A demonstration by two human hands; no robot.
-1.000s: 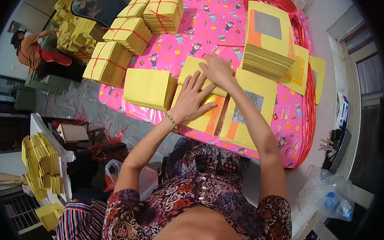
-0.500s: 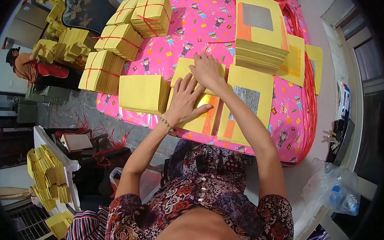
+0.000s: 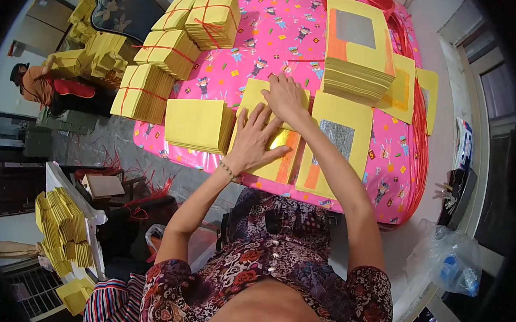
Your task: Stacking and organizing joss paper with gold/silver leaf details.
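My left hand (image 3: 251,142) lies flat with spread fingers on a yellow paper sheet (image 3: 277,169) that has a shiny gold patch and an orange band. Its far part (image 3: 251,95) looks folded over, and my right hand (image 3: 286,100) presses on it with fingers stretched out. Both hands are open and hide much of the sheet. Left of them stands a stack of folded yellow paper (image 3: 195,122). Just to the right, partly under my right forearm, is another yellow sheet (image 3: 346,116) with a silver patch and orange band.
A tall stack of yellow sheets (image 3: 356,79) stands at the far right of the pink patterned cover (image 3: 263,32). Bundles tied with red string (image 3: 143,92) line the left side. Red strings (image 3: 420,168) hang along the right edge. Another person (image 3: 42,85) is at the far left.
The whole view has shifted slightly, so the table appears a little further right. Both hands stay pressed on the same sheet with little visible movement.
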